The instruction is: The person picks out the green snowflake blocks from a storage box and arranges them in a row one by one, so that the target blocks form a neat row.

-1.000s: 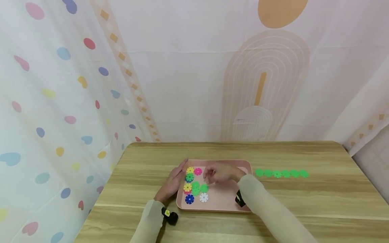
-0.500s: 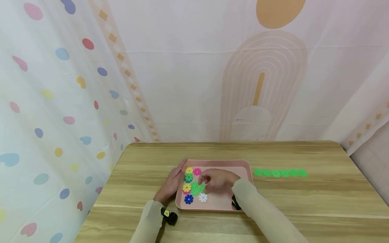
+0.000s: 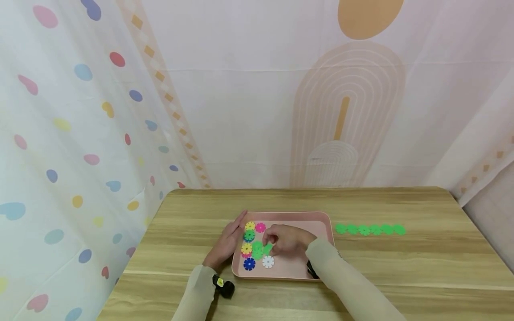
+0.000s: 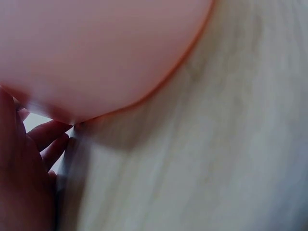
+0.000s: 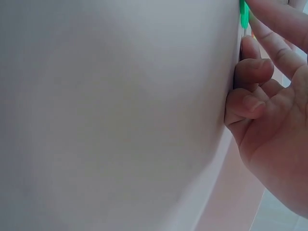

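the right hand (image 3: 286, 238) pinches a green notched disc (image 3: 267, 249) between bent fingers and thumb in the pink tray (image 3: 290, 267), near a white notched disc (image 3: 267, 264). the left hand (image 3: 226, 244), fingers extended and holding nothing, rests along the tray's left rim.

Green notched disc (image 3: 267, 249) in pink tray (image 3: 290, 268)

Head cam bright, even; L wrist cam dim, tbl (image 4: 183, 159) blurry; R wrist cam greyish.
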`<state>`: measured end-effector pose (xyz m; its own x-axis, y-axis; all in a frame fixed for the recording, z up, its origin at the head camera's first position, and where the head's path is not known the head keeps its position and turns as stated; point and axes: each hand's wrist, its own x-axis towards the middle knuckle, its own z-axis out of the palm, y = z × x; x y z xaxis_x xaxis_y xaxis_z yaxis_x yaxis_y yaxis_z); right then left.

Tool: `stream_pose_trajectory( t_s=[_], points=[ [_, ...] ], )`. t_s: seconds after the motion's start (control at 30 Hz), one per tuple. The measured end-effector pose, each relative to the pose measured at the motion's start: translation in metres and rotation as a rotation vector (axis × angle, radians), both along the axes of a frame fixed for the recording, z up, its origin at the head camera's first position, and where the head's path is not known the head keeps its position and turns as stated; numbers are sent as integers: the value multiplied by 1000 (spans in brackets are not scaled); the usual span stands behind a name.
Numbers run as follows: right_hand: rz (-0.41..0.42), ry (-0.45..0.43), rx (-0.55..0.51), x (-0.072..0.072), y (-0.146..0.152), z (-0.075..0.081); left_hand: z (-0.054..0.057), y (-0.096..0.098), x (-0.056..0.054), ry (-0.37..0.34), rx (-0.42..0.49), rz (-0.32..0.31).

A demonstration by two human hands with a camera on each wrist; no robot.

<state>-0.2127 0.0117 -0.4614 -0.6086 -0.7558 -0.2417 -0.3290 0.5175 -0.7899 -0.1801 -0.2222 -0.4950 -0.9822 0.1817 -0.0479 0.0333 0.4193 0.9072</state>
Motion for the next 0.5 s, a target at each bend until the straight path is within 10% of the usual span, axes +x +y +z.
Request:
stream_pose_trajectory(
  t_s=[0.5],
  points=[
    [-21, -10, -7, -2, 0, -2, -4, -2, -2, 0, 3, 7]
  ],
)
